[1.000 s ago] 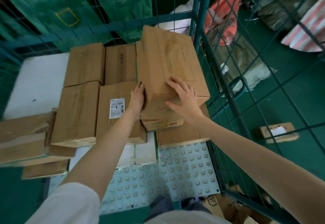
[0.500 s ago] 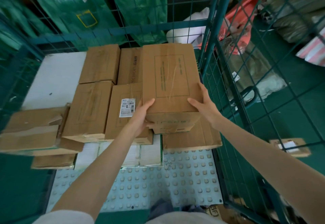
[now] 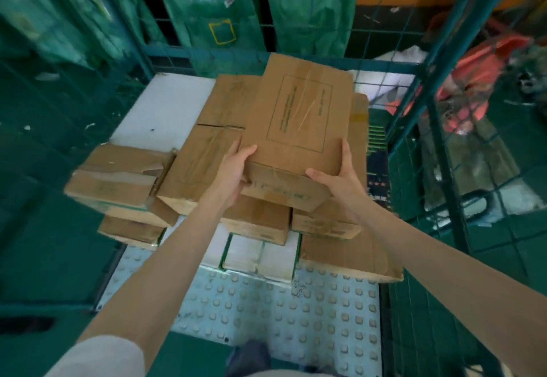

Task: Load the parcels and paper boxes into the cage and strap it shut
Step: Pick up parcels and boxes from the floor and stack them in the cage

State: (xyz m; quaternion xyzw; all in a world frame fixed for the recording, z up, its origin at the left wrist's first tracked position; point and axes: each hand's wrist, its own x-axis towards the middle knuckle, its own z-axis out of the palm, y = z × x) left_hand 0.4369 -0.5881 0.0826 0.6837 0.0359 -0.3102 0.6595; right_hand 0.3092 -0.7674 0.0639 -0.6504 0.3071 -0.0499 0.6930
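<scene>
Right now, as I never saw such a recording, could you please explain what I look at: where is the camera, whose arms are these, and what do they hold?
There is no machine here. A person wears one camera on the head, looking forward and down, so both bare arms are that person's own. The left hand and the right hand grip a brown cardboard box by its near end, over other brown boxes already stacked. Below those lie white boxes on a studded floor plate. The green wire cage stands around them, with green sacks behind it.
</scene>
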